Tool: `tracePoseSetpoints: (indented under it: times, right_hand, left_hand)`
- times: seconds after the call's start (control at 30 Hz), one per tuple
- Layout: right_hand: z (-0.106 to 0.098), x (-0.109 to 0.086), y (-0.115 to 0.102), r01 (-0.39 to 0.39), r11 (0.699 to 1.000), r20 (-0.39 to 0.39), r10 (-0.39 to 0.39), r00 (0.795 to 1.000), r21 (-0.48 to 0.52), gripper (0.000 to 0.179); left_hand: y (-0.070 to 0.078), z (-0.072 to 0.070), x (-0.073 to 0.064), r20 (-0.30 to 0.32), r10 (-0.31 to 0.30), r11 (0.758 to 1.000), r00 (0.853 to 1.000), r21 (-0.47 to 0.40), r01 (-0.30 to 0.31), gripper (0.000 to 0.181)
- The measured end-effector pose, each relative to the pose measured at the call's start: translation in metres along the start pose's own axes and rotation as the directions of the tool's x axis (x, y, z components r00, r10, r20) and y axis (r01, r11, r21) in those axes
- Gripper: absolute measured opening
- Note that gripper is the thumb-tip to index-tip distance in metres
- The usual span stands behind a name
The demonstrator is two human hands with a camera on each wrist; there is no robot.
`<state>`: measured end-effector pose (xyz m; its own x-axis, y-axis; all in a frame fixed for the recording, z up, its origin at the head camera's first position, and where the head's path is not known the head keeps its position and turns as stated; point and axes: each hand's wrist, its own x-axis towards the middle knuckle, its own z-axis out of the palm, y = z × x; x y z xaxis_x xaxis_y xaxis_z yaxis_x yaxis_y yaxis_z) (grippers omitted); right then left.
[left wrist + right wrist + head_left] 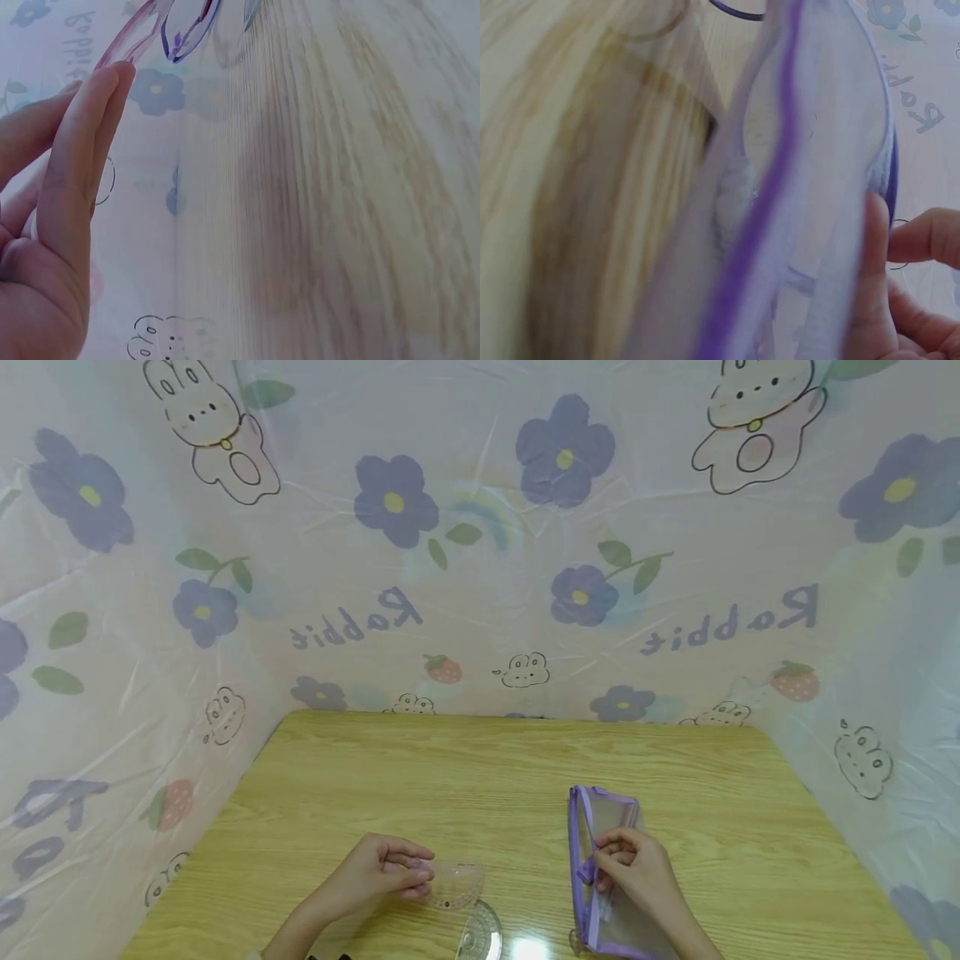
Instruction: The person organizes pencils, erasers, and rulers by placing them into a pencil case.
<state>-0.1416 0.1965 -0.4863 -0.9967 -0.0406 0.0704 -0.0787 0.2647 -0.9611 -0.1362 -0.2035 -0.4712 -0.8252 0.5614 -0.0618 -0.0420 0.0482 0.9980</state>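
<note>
My left hand pinches a clear, pink-tinted protractor by its left end, above the table. In the left wrist view the pink edge of this protractor rises from the fingertips. A second clear protractor lies just below it, close to the front. My right hand pinches the rim of a see-through zip pouch with purple trim. The right wrist view shows the pouch's mouth gaping, with its purple trim blurred up close and fingers against one wall. Something thin and clear is inside, its kind unclear.
The wood-grain table is bounded at the back and sides by a hanging cloth printed with rabbits and flowers. A small dark object is cut off by the bottom edge of the head view.
</note>
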Motion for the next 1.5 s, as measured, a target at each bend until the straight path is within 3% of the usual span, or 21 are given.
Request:
tracePoseSetpoints:
  times: [0.37, 1.5]
  right_hand:
    - [0.000, -0.001, -0.001, -0.009, 1.000, 0.001, 0.009, 1.000, 0.003, 0.016]
    - [-0.003, -0.001, -0.003, 0.001, 1.000, 0.027, -0.001, 1.000, 0.007, 0.015]
  left_hand:
    - [0.003, 0.005, 0.016, -0.034, -0.016, 1.000, 0.999, -0.001, 0.016, 0.043]
    - [0.009, 0.018, 0.051, -0.023, -0.012, 0.999, 1.000, -0.038, 0.012, 0.042]
